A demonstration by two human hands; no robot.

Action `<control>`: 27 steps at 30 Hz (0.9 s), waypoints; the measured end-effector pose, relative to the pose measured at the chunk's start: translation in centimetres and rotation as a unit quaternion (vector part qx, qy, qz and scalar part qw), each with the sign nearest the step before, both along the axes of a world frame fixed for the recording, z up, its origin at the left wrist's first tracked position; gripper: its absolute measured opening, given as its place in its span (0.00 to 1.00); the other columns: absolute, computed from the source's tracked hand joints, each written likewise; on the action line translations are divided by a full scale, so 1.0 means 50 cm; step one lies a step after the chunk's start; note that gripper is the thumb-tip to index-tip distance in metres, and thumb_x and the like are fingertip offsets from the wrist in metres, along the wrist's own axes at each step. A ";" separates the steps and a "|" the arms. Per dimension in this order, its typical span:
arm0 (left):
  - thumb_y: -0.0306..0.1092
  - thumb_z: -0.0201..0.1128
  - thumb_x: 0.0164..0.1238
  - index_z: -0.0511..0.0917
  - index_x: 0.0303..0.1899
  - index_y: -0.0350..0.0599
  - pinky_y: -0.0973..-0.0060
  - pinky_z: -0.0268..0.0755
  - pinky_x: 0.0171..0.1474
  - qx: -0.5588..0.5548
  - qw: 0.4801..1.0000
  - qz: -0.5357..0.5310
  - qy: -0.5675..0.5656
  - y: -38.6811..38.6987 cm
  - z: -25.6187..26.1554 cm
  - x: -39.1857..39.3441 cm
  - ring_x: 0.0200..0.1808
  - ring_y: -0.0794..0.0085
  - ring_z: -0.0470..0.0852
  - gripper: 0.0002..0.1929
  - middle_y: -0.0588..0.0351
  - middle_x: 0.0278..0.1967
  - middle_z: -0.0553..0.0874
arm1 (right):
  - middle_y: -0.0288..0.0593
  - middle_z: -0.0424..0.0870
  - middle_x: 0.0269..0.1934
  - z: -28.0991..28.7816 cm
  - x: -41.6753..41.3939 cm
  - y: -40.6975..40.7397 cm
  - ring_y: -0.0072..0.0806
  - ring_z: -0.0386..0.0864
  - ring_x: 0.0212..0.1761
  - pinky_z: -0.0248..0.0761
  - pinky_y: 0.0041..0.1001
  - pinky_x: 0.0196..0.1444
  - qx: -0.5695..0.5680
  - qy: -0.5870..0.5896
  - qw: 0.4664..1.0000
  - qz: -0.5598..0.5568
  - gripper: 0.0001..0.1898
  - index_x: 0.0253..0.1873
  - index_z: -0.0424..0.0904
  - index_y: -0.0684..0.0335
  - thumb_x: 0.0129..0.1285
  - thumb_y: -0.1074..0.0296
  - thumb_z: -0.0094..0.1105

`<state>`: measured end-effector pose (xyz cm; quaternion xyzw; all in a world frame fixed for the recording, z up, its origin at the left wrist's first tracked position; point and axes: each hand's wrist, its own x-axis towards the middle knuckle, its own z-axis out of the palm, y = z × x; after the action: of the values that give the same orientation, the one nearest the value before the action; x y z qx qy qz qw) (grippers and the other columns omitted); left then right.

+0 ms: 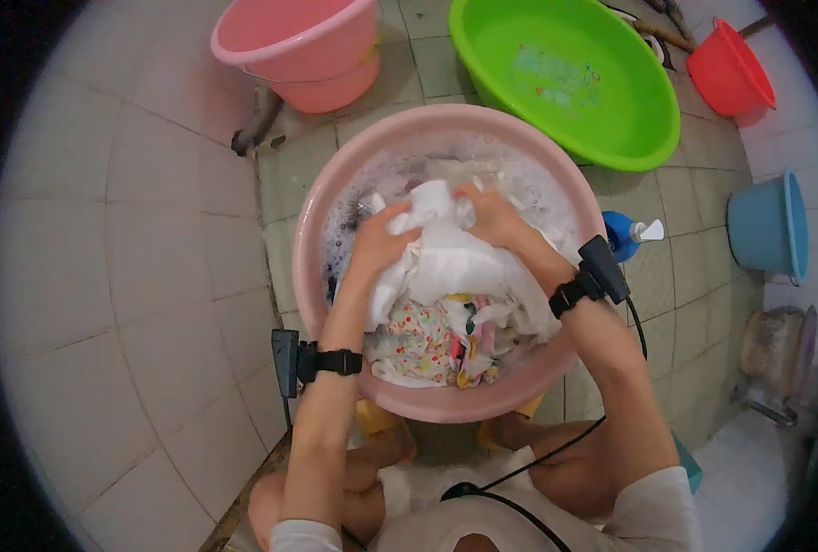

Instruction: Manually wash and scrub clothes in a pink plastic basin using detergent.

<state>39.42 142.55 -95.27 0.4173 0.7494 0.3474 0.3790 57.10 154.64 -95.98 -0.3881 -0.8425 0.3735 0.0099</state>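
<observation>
A large pink basin (450,407) of sudsy water stands on the floor before me, filled with wet laundry. My left hand (384,238) grips one side of a wet white garment (457,259), and my right hand (488,214) has hold of its other side near the middle of the basin. Folds of the cloth bunch up between the two hands. Towards my side lies a white cloth with small coloured dots (419,338), beside a piece with a multicoloured print (474,345). Foam (547,179) covers the water at the far side.
A blue bottle with a white pump top (622,234) stands right of the basin. Beyond are a pink bucket (312,62) and a tilted green basin (567,83). Red (729,72) and blue (764,224) buckets line the right side. A tiled wall (140,241) rises at left. Cables hang from wrist-strapped devices.
</observation>
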 end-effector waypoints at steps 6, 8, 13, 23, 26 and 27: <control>0.31 0.59 0.48 0.73 0.49 0.46 0.69 0.65 0.50 -0.030 0.999 0.012 0.019 -0.033 -0.066 -0.014 0.46 0.54 0.76 0.21 0.42 0.43 0.78 | 0.54 0.67 0.53 -0.022 0.000 0.005 0.45 0.65 0.55 0.58 0.34 0.56 -0.040 0.007 0.999 -0.020 0.30 0.55 0.66 0.56 0.43 0.61 0.62; 0.29 0.57 0.48 0.73 0.49 0.46 0.68 0.66 0.49 -0.017 0.999 0.032 0.037 -0.034 -0.052 -0.012 0.46 0.52 0.75 0.21 0.40 0.42 0.77 | 0.53 0.67 0.55 -0.029 0.022 0.025 0.43 0.64 0.57 0.56 0.32 0.58 -0.032 -0.006 0.999 -0.032 0.29 0.56 0.65 0.57 0.45 0.63 0.60; 0.26 0.51 0.51 0.74 0.46 0.45 0.66 0.67 0.46 -0.048 0.987 0.043 0.148 -0.064 0.024 -0.053 0.42 0.51 0.77 0.17 0.37 0.36 0.78 | 0.51 0.72 0.49 0.047 0.067 0.058 0.41 0.68 0.53 0.59 0.31 0.56 0.016 -0.015 0.998 0.067 0.21 0.52 0.70 0.61 0.50 0.69 0.56; 0.29 0.48 0.59 0.73 0.44 0.43 0.73 0.67 0.41 0.173 0.973 0.149 -0.001 -0.045 0.167 -0.046 0.37 0.69 0.77 0.12 0.52 0.37 0.79 | 0.37 0.77 0.38 0.237 0.130 0.081 0.21 0.71 0.40 0.64 0.21 0.45 -0.173 0.216 0.950 -0.145 0.17 0.47 0.73 0.67 0.59 0.59 0.52; 0.30 0.47 0.61 0.72 0.43 0.41 0.77 0.66 0.42 0.145 0.970 0.192 -0.044 -0.045 0.202 -0.029 0.36 0.73 0.75 0.11 0.55 0.34 0.78 | 0.36 0.77 0.37 0.266 0.133 0.076 0.19 0.71 0.38 0.64 0.19 0.43 -0.178 0.249 0.935 -0.178 0.17 0.46 0.74 0.67 0.59 0.58 0.52; 0.31 0.47 0.61 0.72 0.42 0.41 0.78 0.65 0.43 0.160 0.965 0.198 -0.059 -0.046 0.201 -0.031 0.38 0.74 0.74 0.11 0.55 0.34 0.78 | 0.36 0.77 0.37 0.269 0.134 0.077 0.19 0.71 0.38 0.64 0.19 0.43 -0.176 0.249 0.935 -0.180 0.17 0.46 0.74 0.67 0.59 0.58 0.52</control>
<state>37.86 140.26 -85.22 0.2945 0.7280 0.5549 0.2743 63.82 158.50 -82.54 -0.4233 -0.6499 0.5925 0.2178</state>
